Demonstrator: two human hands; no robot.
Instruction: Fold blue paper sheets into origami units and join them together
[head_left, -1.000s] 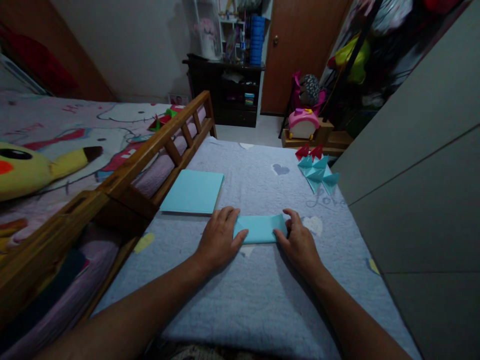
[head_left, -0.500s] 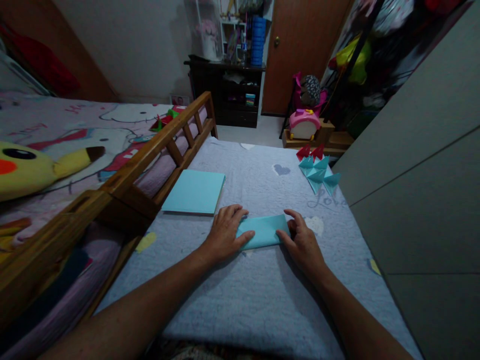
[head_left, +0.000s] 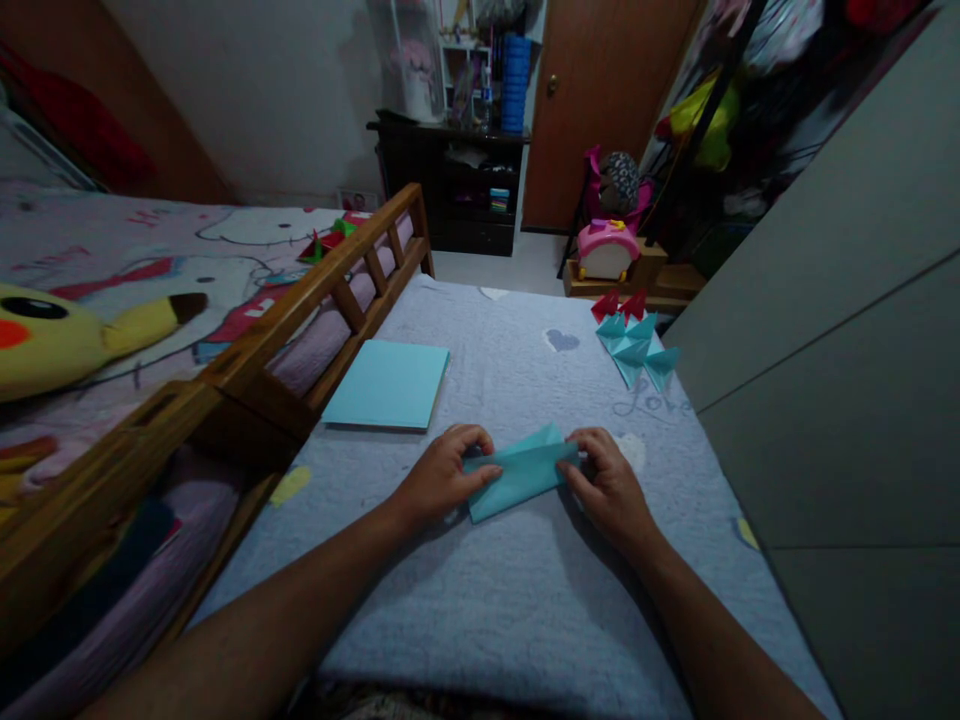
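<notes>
A folded sheet of light blue paper point(head_left: 521, 472) is held between both hands over the mattress, tilted, with a pointed flap standing up along its far edge. My left hand point(head_left: 450, 470) pinches its left end, thumb on the near face and fingers curled behind. At the right end, my right hand point(head_left: 604, 475) grips the paper between thumb and bent fingers. Beyond my left hand lies a stack of square blue paper point(head_left: 390, 385). Several folded blue paper pieces point(head_left: 634, 345) stand at the far right, with red folded ones point(head_left: 619, 305) behind them.
The mattress point(head_left: 480, 600) has a pale blue patterned cover. Along its left runs a wooden bed rail point(head_left: 337, 290), with a yellow plush toy point(head_left: 90, 330) beyond it. A light-coloured panel point(head_left: 847, 330) borders the right side. A dark cabinet point(head_left: 450, 190) stands at the back.
The folded paper has turned, its left end now nearer me, and a flap has risen at its far edge. My left fingers have curled from lying flat to pinching it.
</notes>
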